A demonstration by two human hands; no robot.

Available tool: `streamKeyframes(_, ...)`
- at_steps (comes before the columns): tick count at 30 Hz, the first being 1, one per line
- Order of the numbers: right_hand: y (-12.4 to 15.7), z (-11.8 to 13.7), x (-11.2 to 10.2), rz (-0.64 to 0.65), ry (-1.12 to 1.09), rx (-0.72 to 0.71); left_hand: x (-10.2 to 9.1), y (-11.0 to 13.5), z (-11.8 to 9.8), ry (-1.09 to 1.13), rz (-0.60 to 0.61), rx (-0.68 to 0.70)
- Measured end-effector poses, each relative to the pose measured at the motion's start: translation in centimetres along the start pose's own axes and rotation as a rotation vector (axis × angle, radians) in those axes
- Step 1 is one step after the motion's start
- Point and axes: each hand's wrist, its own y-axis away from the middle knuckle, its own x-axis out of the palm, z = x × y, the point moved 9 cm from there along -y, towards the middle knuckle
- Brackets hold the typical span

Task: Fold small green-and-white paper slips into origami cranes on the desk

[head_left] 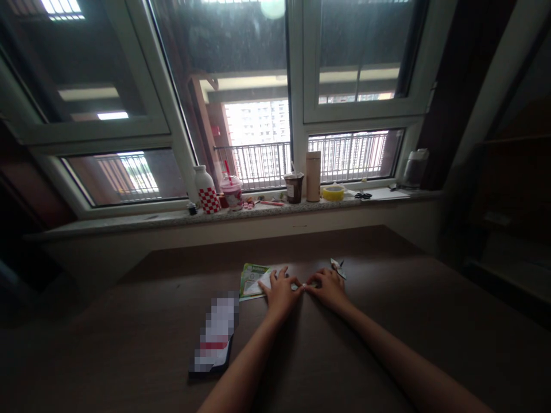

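Observation:
My left hand (280, 292) and my right hand (330, 288) rest side by side on the dark brown table (387, 332), fingertips meeting over a small white piece of paper (298, 285). Both hands press down with the fingers bent and pinched on it. A green and white printed sheet (252, 280) lies just left of my left hand, partly under it. A small folded patterned paper piece (338, 268) lies right behind my right hand.
A phone (214, 342) lies on the table at the near left. The window sill (129, 219) holds a red-checked bottle (206, 191), a pink drink cup (232, 192), a dark cup (294, 187), a tall beige flask (313, 176), a yellow tape roll (333, 192) and scissors (364, 195).

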Motion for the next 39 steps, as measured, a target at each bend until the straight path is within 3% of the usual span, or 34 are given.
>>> streamKeyframes(11,-0.5,-0.6,0.3,0.060,-0.018,0.036,-0.2,0.3,-0.6,-0.021,0.059,0.013)
streamKeyframes(22,-1.0,-1.4,0.3,0.098,-0.034,0.053,0.0,0.1,0.8,-0.029,0.162,-0.026)
streamKeyframes(28,-0.9,-1.5,0.2,0.117,-0.045,0.045,0.1,0.3,1.0,-0.012,0.161,-0.015)
streamKeyframes(39,-0.2,-0.5,-0.2,0.025,-0.009,0.024,-0.1,0.3,0.4,-0.041,0.108,-0.030)
